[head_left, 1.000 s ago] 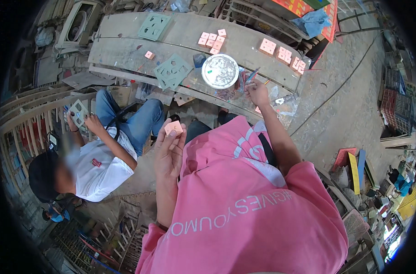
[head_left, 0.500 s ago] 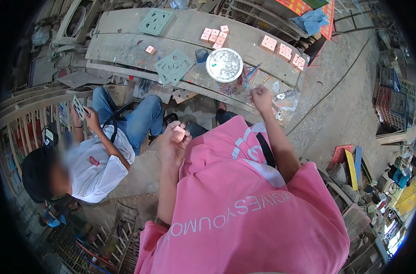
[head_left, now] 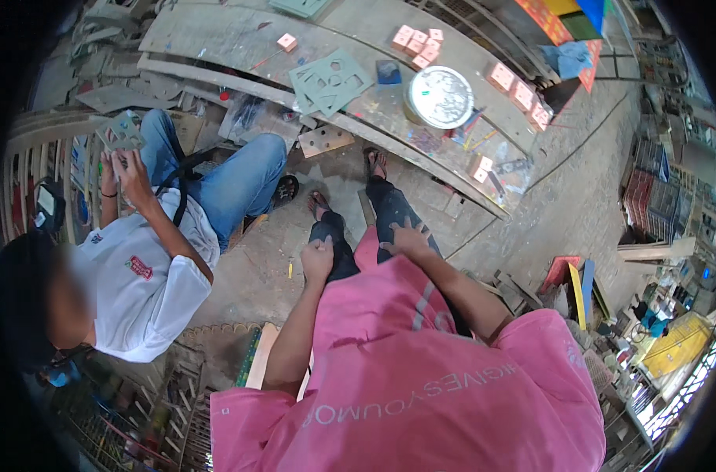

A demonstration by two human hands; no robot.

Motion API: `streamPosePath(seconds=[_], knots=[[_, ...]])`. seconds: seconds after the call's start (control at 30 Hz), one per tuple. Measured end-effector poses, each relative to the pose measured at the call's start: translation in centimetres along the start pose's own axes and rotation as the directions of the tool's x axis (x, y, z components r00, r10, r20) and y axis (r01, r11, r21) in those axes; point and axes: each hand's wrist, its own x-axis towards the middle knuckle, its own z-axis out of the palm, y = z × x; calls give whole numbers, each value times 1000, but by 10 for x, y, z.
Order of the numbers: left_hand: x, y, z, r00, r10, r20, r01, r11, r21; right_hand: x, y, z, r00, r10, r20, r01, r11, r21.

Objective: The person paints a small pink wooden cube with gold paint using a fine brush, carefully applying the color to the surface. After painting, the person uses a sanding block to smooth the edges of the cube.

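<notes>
My left hand [head_left: 319, 258] rests closed on my left thigh, with nothing showing in its curled fingers. Spread over my right thigh lies my right hand [head_left: 409, 238], fingers apart and holding nothing. Both are away from the long wooden bench [head_left: 216, 35]. Near the bench's front right edge sits a small pink block [head_left: 481, 167] with dark marks, next to a clear plastic bag [head_left: 511, 175]. A round tin with a silvery lid [head_left: 441, 97] stands farther back. Several more pink blocks [head_left: 418, 46] form a cluster behind it, and others [head_left: 522, 94] stand in a row to its right.
Pale green boards with cut-out shapes [head_left: 330, 81] lie on the bench, near a single pink block [head_left: 286, 42] and a small blue box [head_left: 388, 72]. At left, a seated person in a white shirt [head_left: 149, 271] holds a cut-out board [head_left: 120, 132]. Crates [head_left: 649, 185] stand at right.
Both hands have drawn back from the bench to my thighs. The pink block has left my left hand, and one now shows on the bench's front right. My view has shifted.
</notes>
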Motion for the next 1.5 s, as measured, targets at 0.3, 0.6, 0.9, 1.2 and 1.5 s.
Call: streamPosePath(seconds=[0.3, 0.6, 0.9, 1.2, 1.5], knots=[[11, -38, 30, 986, -67, -150, 27, 966, -256, 115, -113, -120, 389, -107, -915, 662, 723, 197], [30, -36, 77, 944, -43, -328, -57, 955, -290, 216, -103, -186, 193, 43, -980, 328, 939, 105], [15, -61, 103, 896, -71, -438, -99, 930, -353, 216, -89, -194, -335, -12, -942, 611, 758, -227], [-23, -68, 82, 999, -39, -23, -18, 110, -994, 65, -54, -14, 397, -498, -771, 917, 190, 350], [-86, 53, 103, 968, 204, 148, 102, 223, -970, -20, 71, 44, 391, -499, -773, 920, 195, 340]])
